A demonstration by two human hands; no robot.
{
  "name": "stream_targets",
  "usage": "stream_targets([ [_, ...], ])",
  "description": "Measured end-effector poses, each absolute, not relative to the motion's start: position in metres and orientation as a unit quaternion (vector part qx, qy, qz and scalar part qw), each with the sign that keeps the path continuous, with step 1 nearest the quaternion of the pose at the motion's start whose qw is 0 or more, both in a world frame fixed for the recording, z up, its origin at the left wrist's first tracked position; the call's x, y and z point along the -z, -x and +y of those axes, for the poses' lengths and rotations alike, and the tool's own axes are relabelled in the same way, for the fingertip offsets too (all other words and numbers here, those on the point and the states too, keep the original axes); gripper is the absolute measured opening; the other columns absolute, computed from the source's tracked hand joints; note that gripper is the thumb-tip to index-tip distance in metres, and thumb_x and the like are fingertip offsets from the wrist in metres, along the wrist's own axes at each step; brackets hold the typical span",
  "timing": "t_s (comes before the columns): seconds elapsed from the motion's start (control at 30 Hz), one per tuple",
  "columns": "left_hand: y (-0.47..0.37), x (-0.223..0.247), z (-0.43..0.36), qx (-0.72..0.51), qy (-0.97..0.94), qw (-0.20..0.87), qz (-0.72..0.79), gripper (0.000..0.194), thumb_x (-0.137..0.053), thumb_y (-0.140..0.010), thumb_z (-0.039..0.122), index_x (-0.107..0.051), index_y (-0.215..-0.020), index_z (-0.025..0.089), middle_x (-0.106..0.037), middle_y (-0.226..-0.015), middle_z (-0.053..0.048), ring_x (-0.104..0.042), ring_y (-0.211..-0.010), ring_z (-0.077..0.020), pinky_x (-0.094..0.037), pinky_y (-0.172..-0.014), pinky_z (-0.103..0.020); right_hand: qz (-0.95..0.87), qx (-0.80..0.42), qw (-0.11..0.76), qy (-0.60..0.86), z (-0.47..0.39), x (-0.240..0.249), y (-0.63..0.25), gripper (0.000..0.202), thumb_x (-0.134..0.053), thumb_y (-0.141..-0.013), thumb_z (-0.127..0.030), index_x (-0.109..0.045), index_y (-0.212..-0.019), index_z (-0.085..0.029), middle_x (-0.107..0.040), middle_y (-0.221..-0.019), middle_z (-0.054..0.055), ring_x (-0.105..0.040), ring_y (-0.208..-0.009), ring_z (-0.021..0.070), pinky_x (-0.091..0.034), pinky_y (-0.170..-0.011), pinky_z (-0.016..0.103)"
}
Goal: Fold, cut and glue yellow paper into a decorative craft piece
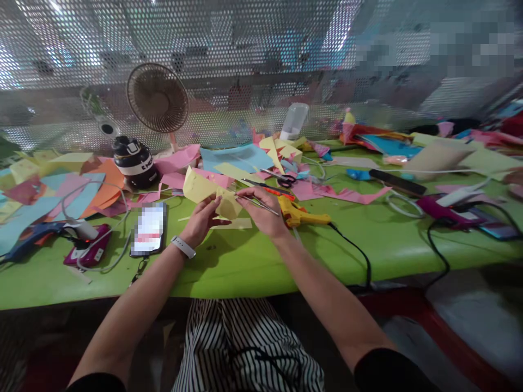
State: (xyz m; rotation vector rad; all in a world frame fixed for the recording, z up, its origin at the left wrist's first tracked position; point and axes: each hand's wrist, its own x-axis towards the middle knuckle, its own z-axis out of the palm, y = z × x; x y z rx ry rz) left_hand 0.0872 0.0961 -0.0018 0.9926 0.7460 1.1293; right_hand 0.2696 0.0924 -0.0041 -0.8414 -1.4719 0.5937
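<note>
A folded piece of yellow paper (198, 185) is held up over the green table, pinched between the thumb and fingers of my left hand (201, 219). My right hand (263, 211) is closed on slim metal tweezers (266, 207), whose tip meets the paper's right-hand part. Below the paper, a narrow pale yellow strip (235, 224) lies on the table. Just right of my right hand rests a yellow glue gun (302, 215) with a black cord. Scissors (287, 180) with dark handles lie behind it.
A phone (149, 228) and a magenta power strip (96, 247) lie left, with a blue glue gun (32, 239) beyond. A black jug (137, 166) and a fan (157, 98) stand behind. Coloured paper (235, 158) covers the back. Another power strip (449, 212) sits right, among cables.
</note>
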Motion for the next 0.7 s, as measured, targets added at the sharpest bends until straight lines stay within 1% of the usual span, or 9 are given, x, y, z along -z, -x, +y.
stream_targets([
  [0.13, -0.0884, 0.0039, 0.0998, -0.546, -0.427, 0.646, 0.32, 0.043, -0.089, -0.067, 0.039, -0.07, -0.099, 0.019, -0.072, -0.097, -0.003, -0.067, -0.087, -0.0161, -0.053, -0.075, -0.026, -0.63, -0.276, 0.627, 0.365, 0.0928, 0.0034, -0.27, 0.013, -0.072, -0.083, -0.035, -0.075, -0.087, -0.022, -0.074, -0.089, 0.003, -0.068, -0.085, 0.0186, -0.055, -0.082, 0.034],
  [0.23, -0.09, 0.0053, 0.1021, -0.569, -0.407, 0.64, 0.317, 0.043, -0.091, -0.063, 0.035, -0.073, -0.098, 0.018, -0.074, -0.099, -0.003, -0.067, -0.09, -0.0161, -0.049, -0.078, -0.025, -0.636, -0.283, 0.621, 0.36, 0.0921, 0.0014, -0.27, 0.014, -0.073, -0.082, -0.036, -0.075, -0.086, -0.023, -0.075, -0.088, 0.002, -0.069, -0.084, 0.0188, -0.056, -0.081, 0.033],
  [0.4, -0.093, 0.0025, 0.0999, -0.586, -0.369, 0.657, 0.299, 0.038, -0.094, -0.06, 0.03, -0.077, -0.09, 0.016, -0.075, -0.092, -0.004, -0.066, -0.084, -0.0152, -0.05, -0.077, -0.027, -0.654, -0.288, 0.604, 0.353, 0.0902, -0.0006, -0.2698, 0.018, -0.073, -0.082, -0.04, -0.075, -0.084, -0.023, -0.075, -0.088, 0.002, -0.069, -0.083, 0.0186, -0.056, -0.079, 0.034],
  [0.57, -0.0939, 0.0026, 0.0987, -0.593, -0.369, 0.649, 0.3, 0.038, -0.094, -0.06, 0.029, -0.078, -0.091, 0.014, -0.076, -0.096, -0.006, -0.066, -0.086, -0.0159, -0.052, -0.079, -0.028, -0.665, -0.269, 0.598, 0.358, 0.0903, 0.0002, -0.2696, 0.018, -0.072, -0.083, -0.04, -0.076, -0.084, -0.022, -0.074, -0.086, 0.002, -0.068, -0.081, 0.0175, -0.055, -0.078, 0.033],
  [0.63, -0.0938, 0.0035, 0.0996, -0.593, -0.37, 0.65, 0.297, 0.039, -0.095, -0.059, 0.03, -0.078, -0.09, 0.014, -0.077, -0.097, -0.006, -0.066, -0.087, -0.0161, -0.053, -0.08, -0.029, -0.665, -0.263, 0.599, 0.36, 0.0889, -0.0005, -0.2695, 0.018, -0.072, -0.084, -0.039, -0.076, -0.086, -0.023, -0.075, -0.088, 0.002, -0.068, -0.082, 0.0178, -0.056, -0.08, 0.034],
  [0.7, -0.0935, 0.0042, 0.1008, -0.592, -0.369, 0.653, 0.296, 0.041, -0.096, -0.056, 0.03, -0.078, -0.089, 0.014, -0.077, -0.095, -0.006, -0.067, -0.085, -0.0156, -0.053, -0.079, -0.028, -0.653, -0.249, 0.614, 0.367, 0.0852, -0.0031, -0.2694, 0.018, -0.07, -0.086, -0.04, -0.077, -0.092, -0.024, -0.076, -0.091, 0.002, -0.069, -0.087, 0.019, -0.057, -0.084, 0.036],
])
